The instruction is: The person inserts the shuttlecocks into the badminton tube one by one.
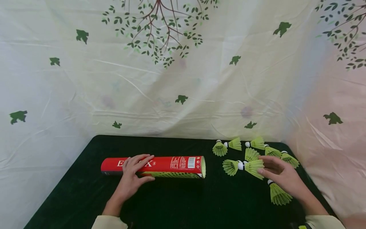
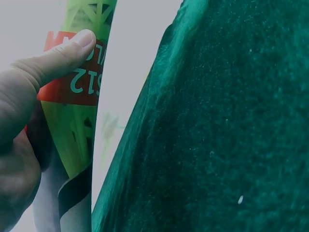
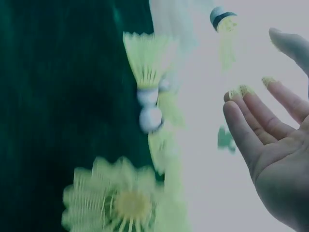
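Note:
A red shuttlecock tube (image 1: 167, 162) lies sideways on the dark green cloth, its right end uncovered. My left hand (image 1: 130, 179) holds it near the middle, fingers over the top and thumb along the near side. The left wrist view shows the thumb (image 2: 63, 55) flat against the tube's printed red band. To the right, my right hand (image 1: 283, 176) reaches beside a yellow-green shuttlecock (image 1: 254, 168), fingertips and thumb right at its skirt. In the right wrist view the fingers (image 3: 270, 121) are spread and grip nothing. Two shuttlecocks (image 1: 230, 167) (image 1: 251, 154) adjoin that one.
Several more shuttlecocks (image 1: 273, 151) lie along the back right of the table (image 1: 71, 181). One shuttlecock (image 1: 279, 193) lies below the right hand. A pale curtain (image 1: 183, 82) with printed leaves stands behind the table and along both sides.

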The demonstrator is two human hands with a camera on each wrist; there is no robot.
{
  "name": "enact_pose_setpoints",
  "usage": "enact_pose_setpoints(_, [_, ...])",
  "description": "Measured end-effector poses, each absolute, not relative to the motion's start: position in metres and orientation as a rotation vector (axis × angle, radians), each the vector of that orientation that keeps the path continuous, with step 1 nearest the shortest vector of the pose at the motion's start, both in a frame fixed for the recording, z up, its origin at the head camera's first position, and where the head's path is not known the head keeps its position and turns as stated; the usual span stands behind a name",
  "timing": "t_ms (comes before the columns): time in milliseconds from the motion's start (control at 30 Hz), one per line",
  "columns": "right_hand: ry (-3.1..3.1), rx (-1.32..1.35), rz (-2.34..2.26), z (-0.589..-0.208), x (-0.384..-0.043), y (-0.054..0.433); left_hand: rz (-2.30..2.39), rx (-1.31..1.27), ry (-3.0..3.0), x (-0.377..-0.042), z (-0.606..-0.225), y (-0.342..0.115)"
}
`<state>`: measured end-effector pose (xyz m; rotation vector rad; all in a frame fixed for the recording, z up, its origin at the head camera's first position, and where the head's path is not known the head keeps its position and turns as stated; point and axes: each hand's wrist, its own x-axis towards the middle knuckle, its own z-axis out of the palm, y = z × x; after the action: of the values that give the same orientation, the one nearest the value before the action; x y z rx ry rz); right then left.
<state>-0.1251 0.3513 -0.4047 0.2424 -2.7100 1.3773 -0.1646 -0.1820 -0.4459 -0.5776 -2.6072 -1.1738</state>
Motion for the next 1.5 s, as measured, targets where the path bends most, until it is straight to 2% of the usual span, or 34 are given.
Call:
enact_pose_setpoints(533, [-2.57,0.501,1.671,-0.387,-0.13,0.263,-1.162,-0.573,-2.604,-0.164,-0.446,-0.181])
enact_pose_setpoints(933, [-2.55,0.431,1.785,-0.387,-0.134,0.214,-1.153,-0.591,-2.598,-0.166,-0.447,-0.181])
enact_pose_setpoints(1200, [-2.496,0.457,1.931,-0.391,-0.136,0.196,-1.161,-0.598,-2.591,-0.166,-0.448,-0.182])
enact_pose_setpoints(1500, [-2.442,0.575,2.037,-0.389,-0.134,0.2,-1.163,-0.594,-2.594,-0.169,-0.449,-0.184])
